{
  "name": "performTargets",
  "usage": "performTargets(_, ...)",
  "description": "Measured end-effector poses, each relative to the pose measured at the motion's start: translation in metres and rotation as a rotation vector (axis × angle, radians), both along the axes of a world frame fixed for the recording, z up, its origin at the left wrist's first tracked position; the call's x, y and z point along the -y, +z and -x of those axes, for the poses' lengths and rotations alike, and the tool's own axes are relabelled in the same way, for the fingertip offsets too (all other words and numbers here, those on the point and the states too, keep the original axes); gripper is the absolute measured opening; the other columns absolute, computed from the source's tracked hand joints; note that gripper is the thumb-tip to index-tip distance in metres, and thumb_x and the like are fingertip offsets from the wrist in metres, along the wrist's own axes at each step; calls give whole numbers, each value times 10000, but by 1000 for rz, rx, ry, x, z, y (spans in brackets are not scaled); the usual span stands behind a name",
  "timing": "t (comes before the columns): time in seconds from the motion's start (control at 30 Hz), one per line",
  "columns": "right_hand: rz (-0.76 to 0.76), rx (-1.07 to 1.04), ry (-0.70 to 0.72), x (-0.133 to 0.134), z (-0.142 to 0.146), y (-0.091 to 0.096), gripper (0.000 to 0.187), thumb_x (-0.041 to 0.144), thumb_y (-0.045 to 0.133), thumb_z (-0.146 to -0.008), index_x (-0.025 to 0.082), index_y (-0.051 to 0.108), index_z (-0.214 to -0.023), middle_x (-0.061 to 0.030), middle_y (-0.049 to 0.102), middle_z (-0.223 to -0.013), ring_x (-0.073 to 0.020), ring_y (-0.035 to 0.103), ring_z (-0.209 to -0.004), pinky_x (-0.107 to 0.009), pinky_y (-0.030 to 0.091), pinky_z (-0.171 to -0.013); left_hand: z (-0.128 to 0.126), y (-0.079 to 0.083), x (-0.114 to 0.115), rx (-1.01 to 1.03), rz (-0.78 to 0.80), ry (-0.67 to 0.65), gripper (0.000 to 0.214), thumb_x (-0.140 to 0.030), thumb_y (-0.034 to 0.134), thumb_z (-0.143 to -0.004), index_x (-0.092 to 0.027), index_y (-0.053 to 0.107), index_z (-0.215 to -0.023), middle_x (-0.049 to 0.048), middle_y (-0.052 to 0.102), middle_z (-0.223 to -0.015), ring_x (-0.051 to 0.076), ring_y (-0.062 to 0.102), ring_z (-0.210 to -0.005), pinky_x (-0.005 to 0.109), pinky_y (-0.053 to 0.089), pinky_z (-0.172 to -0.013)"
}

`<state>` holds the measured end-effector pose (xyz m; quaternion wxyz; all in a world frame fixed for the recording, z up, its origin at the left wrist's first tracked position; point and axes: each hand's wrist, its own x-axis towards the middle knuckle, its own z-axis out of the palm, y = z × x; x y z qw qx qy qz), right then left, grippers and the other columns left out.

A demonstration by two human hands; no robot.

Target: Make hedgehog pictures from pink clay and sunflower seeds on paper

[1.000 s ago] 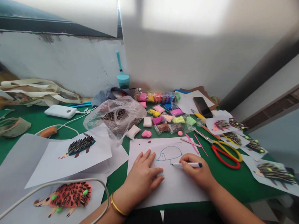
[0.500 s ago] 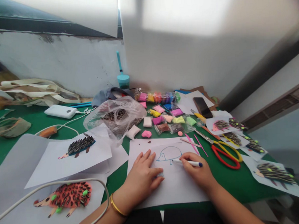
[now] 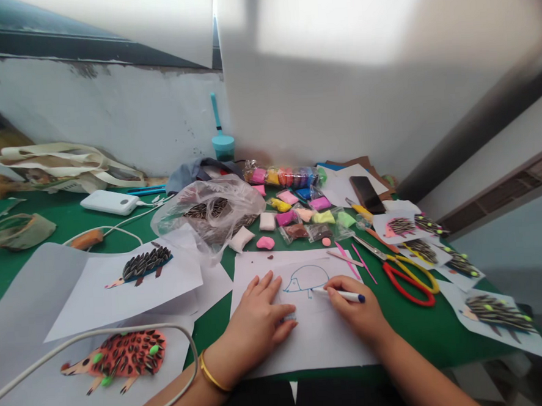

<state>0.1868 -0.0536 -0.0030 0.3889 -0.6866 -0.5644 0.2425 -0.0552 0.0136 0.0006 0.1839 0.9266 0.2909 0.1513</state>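
A white sheet of paper lies on the green table in front of me, with a blue outline of a hedgehog drawn near its top. My left hand rests flat on the sheet, fingers spread, just left of the drawing. My right hand pinches a white marker with a blue cap. The marker's tip touches the paper under the hedgehog's belly.
Red-and-yellow scissors and pink sticks lie right of the sheet. Bags of coloured clay, a plastic bag of sunflower seeds, a phone, a power bank and finished seed hedgehogs surround it. A white cable crosses lower left.
My right hand has slid the marker a little up and to the left along the underside of the hedgehog outline. My left hand has stayed flat in place.
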Motion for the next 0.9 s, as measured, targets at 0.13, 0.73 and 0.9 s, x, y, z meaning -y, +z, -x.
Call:
performTargets(0.13, 9, -5, -1, 0, 0, 1, 172, 319, 539, -832, 206, 653, -770, -31, 676, -774, -195, 621, -741, -275, 474, -656, 0, -1, 0, 10, -3, 3, 238, -366, 680, -840, -306, 730, -1065, 119, 515, -1410, 376, 376, -1368, 623, 299, -1089)
performTargets(0.73, -24, -22, 8, 2, 1, 6, 182, 301, 535, -803, 203, 642, -694, -19, 661, -693, -179, 606, -667, -258, 465, -599, 1, 1, 0, -3, 10, 6, 243, -363, 688, -833, -310, 733, -1066, 123, 513, -1413, 377, 372, -1370, 618, 292, -1096)
performTargets(0.9, -46, -2, -43, 2, -3, 5, 191, 319, 531, -809, 208, 649, -708, -23, 677, -711, -190, 620, -685, -268, 475, -619, 0, 0, 1, -6, 12, 6, 243, -368, 686, -833, -305, 732, -1063, 129, 509, -1416, 376, 368, -1372, 617, 289, -1097)
